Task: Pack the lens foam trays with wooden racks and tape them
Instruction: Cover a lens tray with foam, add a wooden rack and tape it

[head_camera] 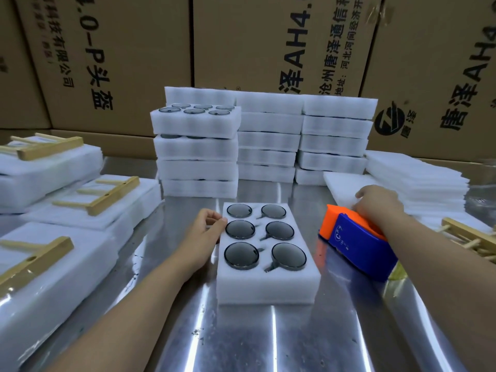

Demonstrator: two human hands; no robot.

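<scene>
White foam tray, six round dark lenses: left hand grips its edge; right hand pinches thin foam sheet.

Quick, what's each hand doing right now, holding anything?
Left hand: grips the left edge of the lens tray.
Right hand: pinches a foam sheet, above the tape dispenser.

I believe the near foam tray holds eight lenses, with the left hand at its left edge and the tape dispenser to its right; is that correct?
Not quite: the head view shows the foam tray holding six lenses, not eight. The left hand is at its left edge and the tape dispenser lies to its right.
</scene>
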